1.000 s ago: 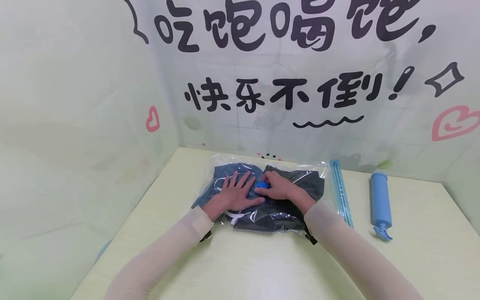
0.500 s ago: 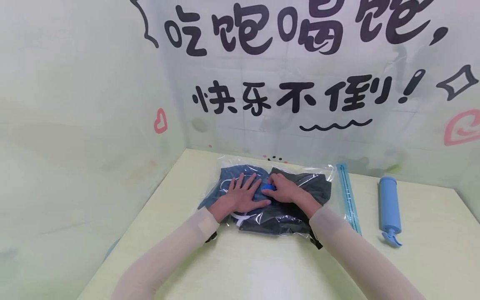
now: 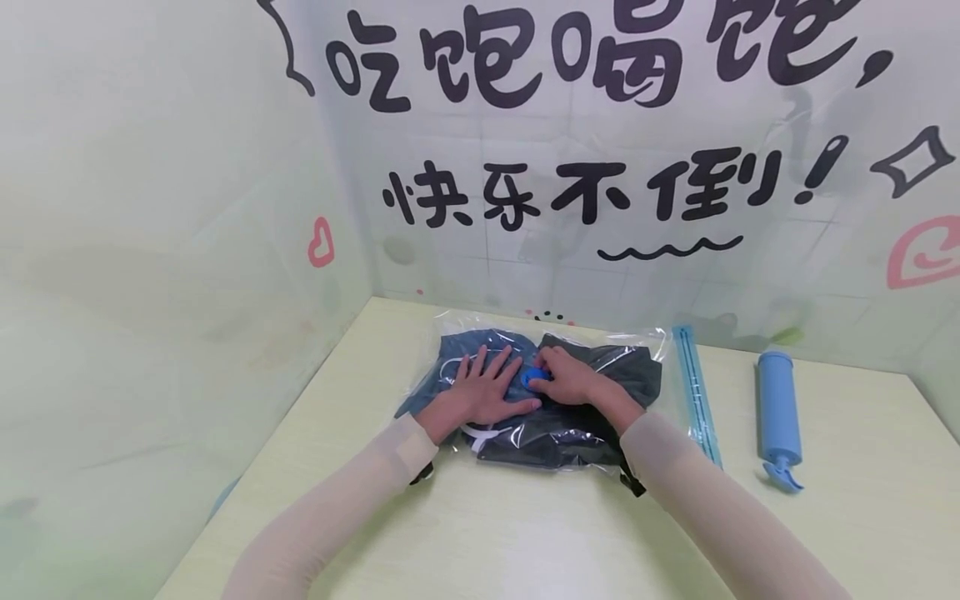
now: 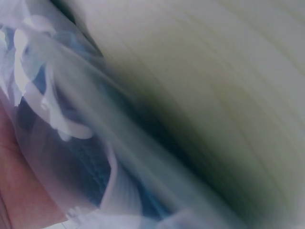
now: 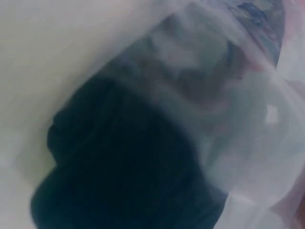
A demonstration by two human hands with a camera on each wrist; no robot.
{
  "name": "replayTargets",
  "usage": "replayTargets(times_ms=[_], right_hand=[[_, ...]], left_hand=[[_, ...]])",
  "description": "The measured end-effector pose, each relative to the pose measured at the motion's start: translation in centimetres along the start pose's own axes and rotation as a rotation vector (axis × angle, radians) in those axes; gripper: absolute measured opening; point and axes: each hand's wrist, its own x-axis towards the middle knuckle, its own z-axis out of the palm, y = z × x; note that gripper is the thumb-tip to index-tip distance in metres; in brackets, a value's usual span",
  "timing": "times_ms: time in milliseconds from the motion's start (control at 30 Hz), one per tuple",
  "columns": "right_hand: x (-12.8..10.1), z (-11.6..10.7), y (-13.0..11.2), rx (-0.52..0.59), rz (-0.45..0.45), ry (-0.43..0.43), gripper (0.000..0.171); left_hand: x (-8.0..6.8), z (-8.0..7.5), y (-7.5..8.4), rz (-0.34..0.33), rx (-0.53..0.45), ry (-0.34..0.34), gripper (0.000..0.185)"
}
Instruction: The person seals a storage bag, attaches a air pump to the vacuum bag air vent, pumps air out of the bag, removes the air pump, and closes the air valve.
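A clear vacuum storage bag [image 3: 671, 350] lies flat on the table with folded clothes inside: a blue garment [image 3: 457, 343] with a white cord on the left, a dark grey one [image 3: 637, 371] on the right. My left hand [image 3: 480, 398] rests on the bag, palm down with fingers spread. Beside it, my right hand [image 3: 570, 379] pinches the round blue valve cap [image 3: 532, 379] near the bag's middle, with curled fingers and thumb. The left wrist view shows a blurred white cord [image 4: 33, 90] under the plastic; the right wrist view shows dark cloth [image 5: 124, 157].
A blue hand pump [image 3: 780, 408] lies on the table to the right of the bag. The bag's light blue zip strip [image 3: 696, 392] runs along its right end. A printed wall sheet [image 3: 510, 275] stands behind the table [image 3: 517, 533], with another on the left.
The head view has shifted slightly, moving the scene right and down in the picture. Both hands keep their places on the bag; more of the blue cap's face shows by the right fingers.
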Motion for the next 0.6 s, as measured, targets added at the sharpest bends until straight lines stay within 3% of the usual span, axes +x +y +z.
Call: replayTargets(times_ms=[300,600], right_hand=[[-0.08,-0.41,0.44,0.008,-0.102,-0.05,0.022],[-0.38,-0.74,0.99,0.078,-0.143,-0.049,0.025]], left_hand=[[-0.11,-0.13,0.06,-0.004,0.003,0.0,0.095],[0.02,-0.05,0.05,0.001,0.0,0.004,0.095]])
